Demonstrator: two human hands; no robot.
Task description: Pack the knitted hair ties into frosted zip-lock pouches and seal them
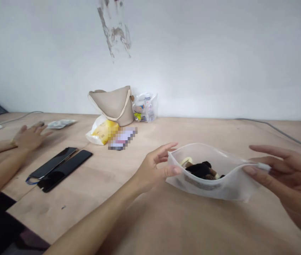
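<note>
My left hand [157,170] pinches the near left edge of a frosted plastic zip bag [219,189], and my right hand [285,173] grips its right edge with a white tab at the fingertips. Between them the bag's mouth gapes open. Inside lie a dark, soft-looking bundle [199,170] and a pale yellow curved piece [186,161], with some brown bits beside the bundle. The lower part of the contents is hidden behind the cloudy plastic.
A co-worker's hand [30,137] rests at the left, near two black phones [60,168]. Farther back are a yellow-and-white bag [104,131], a pixelated item [122,138], a beige bucket handbag [111,106], a clear bag of bottles [145,108], and a grey cable [280,131].
</note>
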